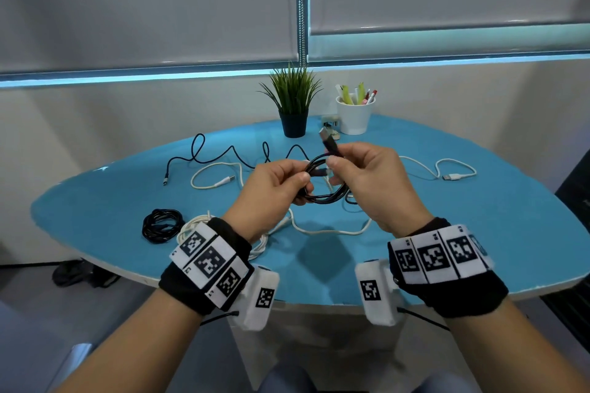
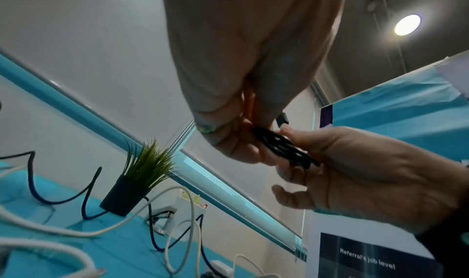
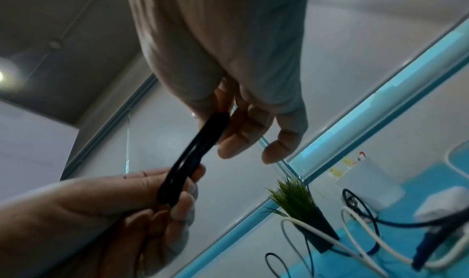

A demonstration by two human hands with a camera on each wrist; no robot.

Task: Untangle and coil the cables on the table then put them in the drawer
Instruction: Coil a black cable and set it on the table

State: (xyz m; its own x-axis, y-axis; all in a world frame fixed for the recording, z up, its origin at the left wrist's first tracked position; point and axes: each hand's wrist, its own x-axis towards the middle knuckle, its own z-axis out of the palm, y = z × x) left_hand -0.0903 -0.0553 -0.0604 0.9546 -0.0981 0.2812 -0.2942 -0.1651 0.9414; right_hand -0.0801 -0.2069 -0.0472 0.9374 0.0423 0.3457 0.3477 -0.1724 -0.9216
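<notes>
**Both hands up over the table, sharing one small black coil**

Both forearms reach forward side by side over the near edge of the rounded blue table (image 1: 479, 233), wrists raised so the hands meet in the air above its middle. The left hand (image 1: 274, 188) is turned palm inward, fingers curled, thumb and fingertips pinching the left side of a thin black cable wound into a small coil (image 1: 329, 191). The right hand (image 1: 376, 182) faces it, knuckles outward; its thumb and forefinger clamp the cable's loose end just below the dark plug (image 1: 329, 140), which points up and away, while the lower fingers curl beside the coil's right side. From the right wrist view the coil (image 3: 185, 162) runs as a flat band of strands from the right fingers down into the left hand's (image 3: 121, 212) pinch. The left wrist view shows the same coil (image 2: 281, 146) bridging the two hands, well clear of the tabletop.

On the table, near the front left edge, lies a finished black coiled cable (image 1: 162, 225), touching a white coiled cable (image 1: 191, 226) partly hidden behind the left wrist. A long white cable (image 1: 329, 230) loops below the hands. Toward the back left sprawls a wavy dark blue cable (image 1: 204, 153), with a white looped cable (image 1: 214, 174) just in front of it. Another white cable (image 1: 453, 174) trails toward the right edge. At the back edge stand a green plant in a black pot (image 1: 293, 105) and a white cup of pens (image 1: 354, 112)
</notes>
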